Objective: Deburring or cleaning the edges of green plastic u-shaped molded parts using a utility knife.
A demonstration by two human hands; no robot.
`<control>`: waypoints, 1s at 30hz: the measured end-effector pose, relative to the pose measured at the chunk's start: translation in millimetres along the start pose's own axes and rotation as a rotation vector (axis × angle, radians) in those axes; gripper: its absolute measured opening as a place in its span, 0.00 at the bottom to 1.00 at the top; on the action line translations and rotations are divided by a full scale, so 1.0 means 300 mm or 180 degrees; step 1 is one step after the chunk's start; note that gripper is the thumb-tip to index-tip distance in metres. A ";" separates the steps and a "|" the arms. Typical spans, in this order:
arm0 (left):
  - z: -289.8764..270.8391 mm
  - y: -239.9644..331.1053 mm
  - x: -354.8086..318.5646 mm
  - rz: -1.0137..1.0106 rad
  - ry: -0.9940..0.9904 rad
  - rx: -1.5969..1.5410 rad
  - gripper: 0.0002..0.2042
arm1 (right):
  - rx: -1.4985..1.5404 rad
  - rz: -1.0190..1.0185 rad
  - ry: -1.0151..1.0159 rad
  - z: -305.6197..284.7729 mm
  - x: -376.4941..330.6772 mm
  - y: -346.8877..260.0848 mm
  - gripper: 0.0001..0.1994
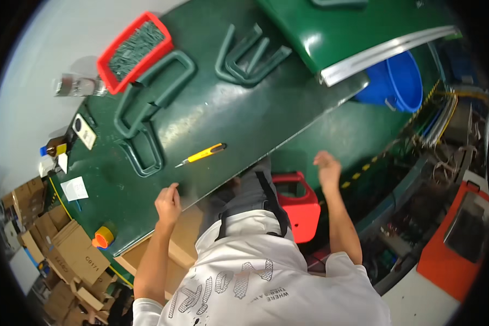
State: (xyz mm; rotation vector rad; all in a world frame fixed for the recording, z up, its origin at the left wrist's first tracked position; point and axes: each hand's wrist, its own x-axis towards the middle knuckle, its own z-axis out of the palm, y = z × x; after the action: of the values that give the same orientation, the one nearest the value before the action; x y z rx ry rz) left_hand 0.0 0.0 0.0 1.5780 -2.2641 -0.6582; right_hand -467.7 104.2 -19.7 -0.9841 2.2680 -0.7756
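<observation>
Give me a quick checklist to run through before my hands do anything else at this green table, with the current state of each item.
1. Left hand empty: ok, it rests at the near edge of the green table holding nothing.
2. Right hand empty: ok, raised off the table, open.
3. Yellow utility knife within reach: ok, lying flat just beyond the left hand, untouched.
4. Knife blade retracted: cannot tell, the tip is too small.
5. Green U-shaped frames on the table: ok, several lie flat beyond the knife.
6. Red tray stocked: ok, full of small dark parts at the far edge.
</observation>
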 end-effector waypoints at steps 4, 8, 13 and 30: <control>0.102 -0.065 0.021 0.0304 -0.0053 0.0158 0.11 | -0.2164 0.0262 -0.2851 0.279 -0.196 0.363 0.16; 0.189 -0.147 -0.003 0.0333 0.0208 0.0434 0.09 | -0.2803 0.0219 -0.4222 0.555 -0.190 0.701 0.25; 0.168 -0.164 0.006 0.0366 0.0189 0.0649 0.12 | -0.2213 0.0795 -0.3715 0.834 -0.051 0.805 0.21; 0.176 -0.161 -0.019 0.0369 0.0358 0.0474 0.12 | -0.1527 0.1405 -0.2615 0.860 0.153 0.727 0.11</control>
State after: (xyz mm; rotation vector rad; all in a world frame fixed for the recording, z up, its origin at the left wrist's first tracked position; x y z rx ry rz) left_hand 14.5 1.7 -70.3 1.4936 -2.3456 -0.3691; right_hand -422.2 118.6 -357.1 -0.7459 1.8177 0.3422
